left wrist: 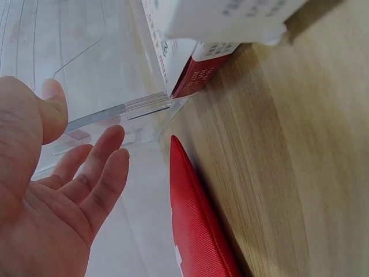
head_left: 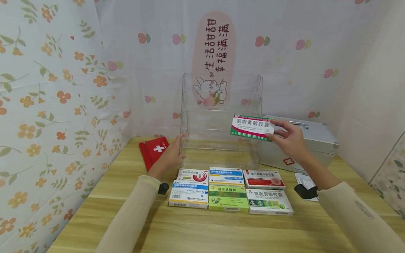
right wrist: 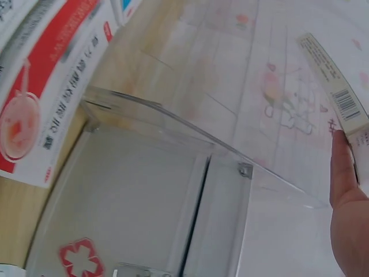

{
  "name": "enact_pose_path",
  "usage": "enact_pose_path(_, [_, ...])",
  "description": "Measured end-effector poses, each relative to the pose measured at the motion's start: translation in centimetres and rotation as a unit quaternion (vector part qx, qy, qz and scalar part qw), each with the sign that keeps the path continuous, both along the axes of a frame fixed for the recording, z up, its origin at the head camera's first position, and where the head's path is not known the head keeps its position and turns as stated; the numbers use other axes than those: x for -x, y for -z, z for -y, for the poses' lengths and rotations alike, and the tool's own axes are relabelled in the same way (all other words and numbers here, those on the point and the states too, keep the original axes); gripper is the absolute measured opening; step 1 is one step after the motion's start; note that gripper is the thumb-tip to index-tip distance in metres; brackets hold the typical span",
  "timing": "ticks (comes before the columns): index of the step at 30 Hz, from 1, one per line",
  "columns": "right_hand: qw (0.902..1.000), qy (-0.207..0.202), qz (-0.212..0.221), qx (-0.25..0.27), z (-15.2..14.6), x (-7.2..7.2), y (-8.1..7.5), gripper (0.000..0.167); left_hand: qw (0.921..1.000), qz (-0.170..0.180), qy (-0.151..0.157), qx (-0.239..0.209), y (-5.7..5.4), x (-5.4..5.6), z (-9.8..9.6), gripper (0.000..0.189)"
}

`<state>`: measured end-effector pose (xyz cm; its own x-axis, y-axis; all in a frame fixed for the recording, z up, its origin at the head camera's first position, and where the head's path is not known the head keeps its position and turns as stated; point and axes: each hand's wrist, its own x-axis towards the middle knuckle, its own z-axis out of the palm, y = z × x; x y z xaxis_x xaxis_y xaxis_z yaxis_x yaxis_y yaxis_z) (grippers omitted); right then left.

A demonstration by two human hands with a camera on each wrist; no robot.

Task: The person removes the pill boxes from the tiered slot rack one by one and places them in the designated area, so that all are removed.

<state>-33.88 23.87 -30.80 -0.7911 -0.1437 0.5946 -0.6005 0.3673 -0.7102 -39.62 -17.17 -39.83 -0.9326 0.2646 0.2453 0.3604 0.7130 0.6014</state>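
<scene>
My right hand (head_left: 288,138) pinches a white, green and red medicine box (head_left: 252,127) by its right end. It holds the box up, printed front toward me, before the right part of a clear acrylic tiered rack (head_left: 220,145). In the right wrist view, only one narrow side of this box (right wrist: 337,86) and a finger show at the right edge. At the rack's left side is my left hand (head_left: 171,153). Its thumb and loosely bent fingers (left wrist: 109,179) stand apart beside the clear side panel (left wrist: 124,109) in the left wrist view.
Several medicine boxes lie in two rows before the rack, among them a green one (head_left: 228,198) and a white one (head_left: 269,202). Left stands a red first-aid pouch (head_left: 151,152); right, a silver case (head_left: 318,141). A small white packet (head_left: 305,180) lies near the right wrist.
</scene>
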Motion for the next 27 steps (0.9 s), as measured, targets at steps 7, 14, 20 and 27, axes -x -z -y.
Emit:
enact_pose_path(7, [1.0, 0.001, 0.002, -0.008, -1.1, -1.8, 1.8, 0.045, 0.9999, 0.009, -0.002, 0.003, -0.2, -0.1, -0.2, 0.085])
enact_pose_path(14, [0.9982, 0.027, 0.044, -0.032, -1.9, -3.5, 2.9, 0.042, 0.9999, 0.011, -0.01, 0.008, -0.4, -0.3, -0.3, 0.087])
enact_pose_path(20, [0.9947, 0.04, 0.093, -0.019, -2.1, -5.2, 3.2, 0.044, 1.0, 0.008, -0.003, 0.004, -0.1, 0.0, -0.3, 0.086])
enact_pose_path(27, [0.9885, 0.065, 0.129, -0.046, -2.3, -6.8, 3.1, 0.047, 1.0, 0.002, -0.006, 0.006, 0.0, 0.0, -0.1, 0.086])
